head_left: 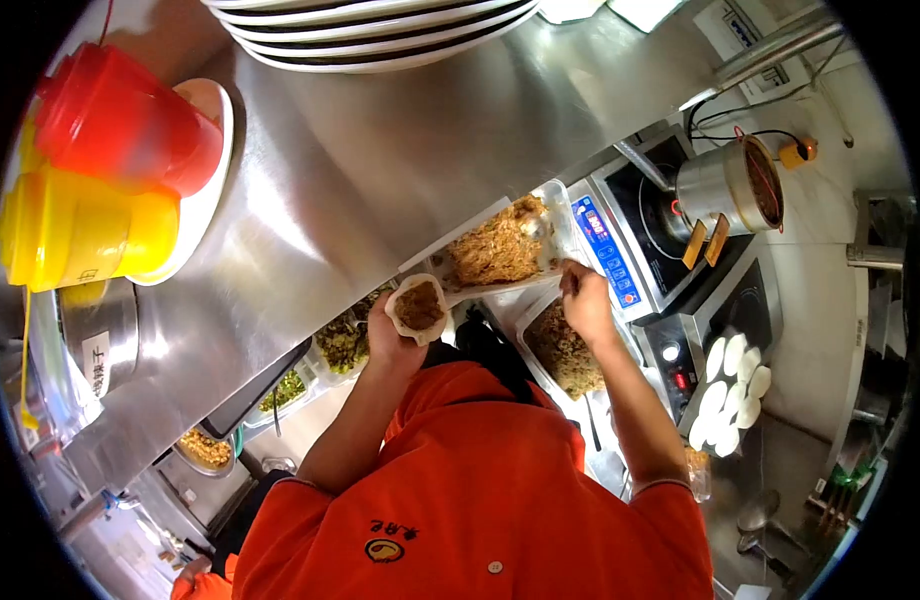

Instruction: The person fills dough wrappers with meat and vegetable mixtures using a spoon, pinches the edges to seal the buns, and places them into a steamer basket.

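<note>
My left hand (392,338) is closed around a pale, wavy-edged cup-shaped wrapper (443,322) with brown filling (418,305) inside. My right hand (586,296) is curled by the near right corner of a clear tray of shredded orange-brown food (495,248). What its fingers hold, if anything, I cannot make out. A shiny rounded piece, perhaps a spoon's bowl, rests in that food. Beneath my right hand lies a tray of brownish chopped food (558,352). Left of my left hand is a container of dark green chopped food (342,345).
A steel shelf (360,150) with stacked plates (380,42) spans the upper area. Red (130,125) and yellow (90,230) containers stand left. At right are an induction cooker (620,240), a metal pot (725,185) and white oval pieces (725,400). Another person's hand (192,572) shows bottom left.
</note>
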A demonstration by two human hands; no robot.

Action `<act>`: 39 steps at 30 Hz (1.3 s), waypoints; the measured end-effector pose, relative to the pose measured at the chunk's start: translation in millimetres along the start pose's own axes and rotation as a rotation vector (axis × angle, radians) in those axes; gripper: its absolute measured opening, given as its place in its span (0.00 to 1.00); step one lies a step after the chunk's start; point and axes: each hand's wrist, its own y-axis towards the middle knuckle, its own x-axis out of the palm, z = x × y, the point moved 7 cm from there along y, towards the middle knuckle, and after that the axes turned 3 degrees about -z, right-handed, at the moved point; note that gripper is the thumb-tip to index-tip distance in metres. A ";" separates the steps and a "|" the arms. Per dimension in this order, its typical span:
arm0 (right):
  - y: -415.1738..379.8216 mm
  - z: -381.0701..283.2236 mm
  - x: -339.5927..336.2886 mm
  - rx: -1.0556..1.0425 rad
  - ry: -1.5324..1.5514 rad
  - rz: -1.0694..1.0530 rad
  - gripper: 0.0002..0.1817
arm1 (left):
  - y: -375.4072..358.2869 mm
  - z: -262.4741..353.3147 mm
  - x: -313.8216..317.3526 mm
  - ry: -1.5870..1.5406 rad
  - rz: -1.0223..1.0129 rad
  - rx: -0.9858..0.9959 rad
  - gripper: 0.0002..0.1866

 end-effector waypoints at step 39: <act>-47.2 -47.9 5.6 0.370 0.710 -0.387 0.17 | 33.0 -17.2 19.7 -0.025 -0.125 -0.008 0.22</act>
